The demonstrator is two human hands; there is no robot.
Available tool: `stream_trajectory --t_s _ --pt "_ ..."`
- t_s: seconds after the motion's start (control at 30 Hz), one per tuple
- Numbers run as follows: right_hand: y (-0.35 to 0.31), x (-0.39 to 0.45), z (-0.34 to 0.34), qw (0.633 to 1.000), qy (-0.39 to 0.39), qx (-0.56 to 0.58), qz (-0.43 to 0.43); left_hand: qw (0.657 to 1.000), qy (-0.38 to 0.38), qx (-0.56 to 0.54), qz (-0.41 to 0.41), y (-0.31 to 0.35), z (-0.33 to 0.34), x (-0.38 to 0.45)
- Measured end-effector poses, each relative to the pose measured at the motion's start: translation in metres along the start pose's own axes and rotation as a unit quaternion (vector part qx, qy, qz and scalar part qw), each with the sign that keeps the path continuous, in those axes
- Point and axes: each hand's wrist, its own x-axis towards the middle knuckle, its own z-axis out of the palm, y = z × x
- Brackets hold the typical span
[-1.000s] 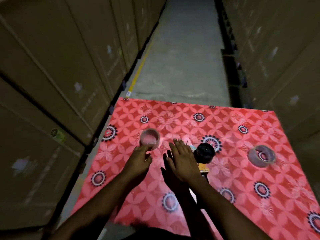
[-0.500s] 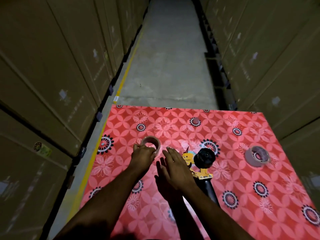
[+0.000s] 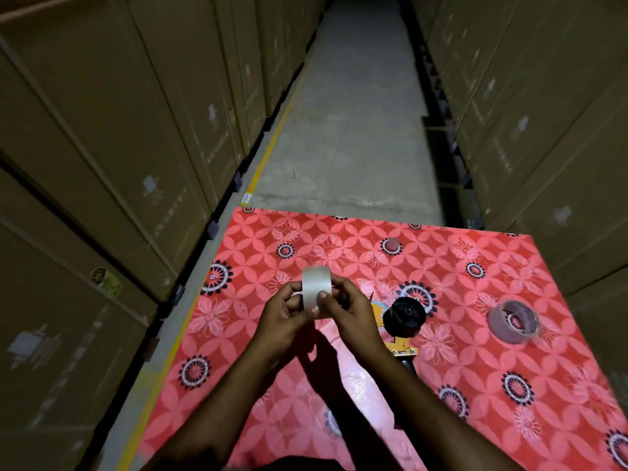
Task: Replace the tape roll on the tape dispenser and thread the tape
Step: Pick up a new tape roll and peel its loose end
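A pale tape roll [image 3: 316,283] is held upright above the table, its outer band facing me. My left hand [image 3: 283,319] grips it from the left and my right hand [image 3: 350,312] from the right, thumb on the band. The tape dispenser [image 3: 402,319] lies just right of my right hand: a black hub, a yellow frame and a dark handle partly hidden under my right forearm. A second, clear tape roll [image 3: 513,321] lies flat at the table's right side.
The table wears a red flowered cloth [image 3: 373,239]. Tall stacks of cardboard boxes [image 3: 102,130] line both sides of a narrow concrete aisle [image 3: 346,130] running away beyond the table. A yellow floor line runs along the left.
My left hand has picked the pale roll up off the cloth and stood it on edge. My right hand has come over from beside the dispenser and closed on it too.
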Motion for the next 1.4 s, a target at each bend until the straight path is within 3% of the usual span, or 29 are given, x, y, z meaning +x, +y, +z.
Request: stream_trajectory --t_s 0.23,0.6,0.97,1.4 --pt "0.012 -0.020 -0.030 0.997 -0.028 0.069 0.017 0.998 0.060 -0.001 0.024 -0.015 0.026 -0.011" --pt "0.016 -0.042 -0.056 0.995 -0.050 0.082 0.005 0.997 0.072 -0.039 0.004 -0.036 0.053 -0.025" --pt "0.013 -0.043 -0.060 0.994 -0.057 0.092 0.004 0.995 0.057 -0.080 -0.024 -0.036 0.061 -0.028" --pt "0.005 -0.048 -0.059 0.994 -0.028 0.102 0.004 0.999 0.040 -0.031 -0.005 -0.028 0.067 -0.028"
